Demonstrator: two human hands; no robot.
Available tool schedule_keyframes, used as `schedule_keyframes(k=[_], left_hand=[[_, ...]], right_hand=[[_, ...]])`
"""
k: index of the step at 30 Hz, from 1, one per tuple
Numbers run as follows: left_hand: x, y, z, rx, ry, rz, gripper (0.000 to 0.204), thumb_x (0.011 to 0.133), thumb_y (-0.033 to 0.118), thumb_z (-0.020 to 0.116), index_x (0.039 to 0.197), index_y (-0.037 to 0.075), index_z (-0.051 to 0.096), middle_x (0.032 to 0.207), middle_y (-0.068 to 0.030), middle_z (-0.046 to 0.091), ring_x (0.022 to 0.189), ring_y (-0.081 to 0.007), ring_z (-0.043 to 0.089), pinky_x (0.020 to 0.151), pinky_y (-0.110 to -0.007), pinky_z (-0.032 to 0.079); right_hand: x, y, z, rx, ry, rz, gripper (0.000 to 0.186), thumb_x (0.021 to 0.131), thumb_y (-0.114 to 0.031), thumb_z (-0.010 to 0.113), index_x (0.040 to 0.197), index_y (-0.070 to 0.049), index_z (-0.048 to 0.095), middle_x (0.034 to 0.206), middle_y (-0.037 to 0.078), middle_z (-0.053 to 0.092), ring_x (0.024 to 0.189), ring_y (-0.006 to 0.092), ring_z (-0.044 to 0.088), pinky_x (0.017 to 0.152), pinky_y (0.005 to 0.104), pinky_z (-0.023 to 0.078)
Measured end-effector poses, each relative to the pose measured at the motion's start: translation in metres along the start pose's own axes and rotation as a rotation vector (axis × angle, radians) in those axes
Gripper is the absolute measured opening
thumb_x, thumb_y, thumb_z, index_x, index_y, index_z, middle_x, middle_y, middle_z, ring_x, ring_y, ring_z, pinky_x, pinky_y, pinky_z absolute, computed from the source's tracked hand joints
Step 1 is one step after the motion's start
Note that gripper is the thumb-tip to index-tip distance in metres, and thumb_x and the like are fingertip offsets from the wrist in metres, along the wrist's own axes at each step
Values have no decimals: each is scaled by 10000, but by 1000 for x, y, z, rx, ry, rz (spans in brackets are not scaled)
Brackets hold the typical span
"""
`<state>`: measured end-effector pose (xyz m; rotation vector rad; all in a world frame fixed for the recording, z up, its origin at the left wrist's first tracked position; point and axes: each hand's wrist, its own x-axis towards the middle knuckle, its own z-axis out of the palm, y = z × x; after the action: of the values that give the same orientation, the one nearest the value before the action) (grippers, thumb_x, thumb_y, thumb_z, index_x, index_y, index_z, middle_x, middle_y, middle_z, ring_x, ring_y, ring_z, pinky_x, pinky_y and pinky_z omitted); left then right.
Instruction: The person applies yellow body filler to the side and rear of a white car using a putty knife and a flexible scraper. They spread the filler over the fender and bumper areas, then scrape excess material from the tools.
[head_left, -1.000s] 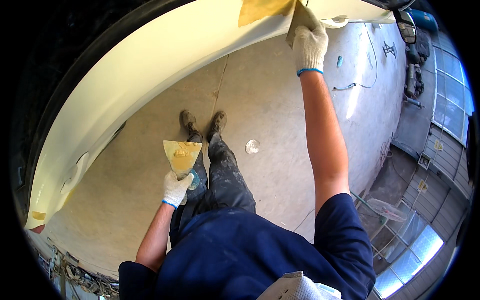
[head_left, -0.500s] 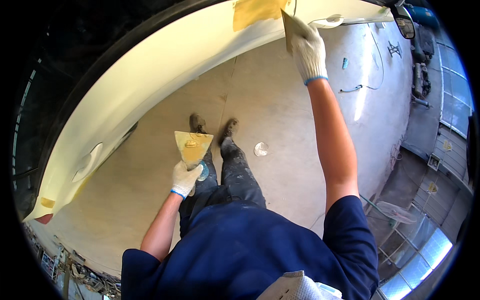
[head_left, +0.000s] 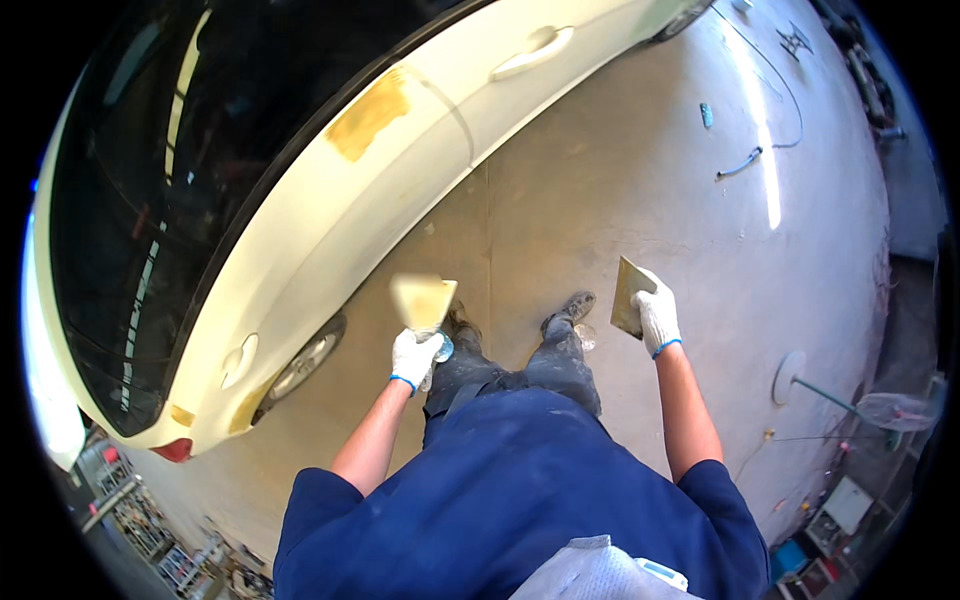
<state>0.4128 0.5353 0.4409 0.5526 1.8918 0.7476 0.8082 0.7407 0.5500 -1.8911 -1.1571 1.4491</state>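
My gloved left hand is closed round a wide putty knife, its blade pointing away from me and coated with pale yellow filler; the blade is partly blurred. A round bluish thing shows beside that hand, too little of it to name. Out to the right, my gloved right hand grips a flat spreader smeared with filler, held tilted. Neither tool touches the car. On the cream-white car's side panel, a yellow-brown filler patch lies just below the dark window edge.
The car spans the left and far side, with door handles and a wheel. On the floor at the right lie a blue-green can and a hose. A green-poled stand is at the right; cluttered shelves are lower left.
My right hand has come down and back from the panel with the spreader. My left hand holds the putty knife slightly farther right. The view has shifted, showing more of the car.
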Motion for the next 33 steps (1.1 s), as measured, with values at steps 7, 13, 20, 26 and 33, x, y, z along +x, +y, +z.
schedule_keyframes(k=[7, 13, 20, 26, 33], left_hand=[[-39, 35, 5, -27, 131, -44, 191, 822, 163, 740, 959, 34, 709, 759, -37, 695, 670, -140, 631, 613, -312, 502], [-54, 50, 7, 155, 63, 160, 218, 806, 145, 719, 990, 28, 712, 798, -39, 691, 694, -121, 624, 649, -308, 505], [-60, 51, 3, 119, 10, 331, 217, 786, 151, 716, 935, -7, 716, 788, -59, 720, 682, -125, 656, 652, -291, 518], [-54, 40, -5, 130, -111, 369, 263, 805, 156, 726, 1009, -10, 713, 874, -63, 741, 756, -142, 678, 713, -305, 536], [-48, 28, -8, 99, -155, 540, 319, 818, 211, 748, 1059, 5, 716, 937, -78, 753, 834, -152, 695, 776, -312, 546]], right_hand=[[-94, 51, -94, 134, 222, -19, 546, 732, 23, 514, 1260, -1, 654, 1080, 98, 707, 1002, 202, 653, 925, 308, 503], [-160, 83, -139, 189, 423, -122, 525, 740, -1, 534, 1250, -7, 660, 1097, 125, 709, 1033, 232, 663, 948, 332, 505], [-225, 96, -121, 264, 519, -192, 520, 743, 0, 549, 1250, -12, 663, 1089, 110, 710, 1016, 226, 662, 937, 336, 513], [-257, 88, -73, 259, 526, -239, 506, 748, 27, 551, 1243, 0, 655, 1074, 63, 689, 974, 170, 631, 897, 302, 507], [-283, 71, -32, 268, 486, -338, 480, 736, 38, 557, 1202, 8, 672, 1043, 66, 705, 980, 171, 656, 914, 307, 513]])
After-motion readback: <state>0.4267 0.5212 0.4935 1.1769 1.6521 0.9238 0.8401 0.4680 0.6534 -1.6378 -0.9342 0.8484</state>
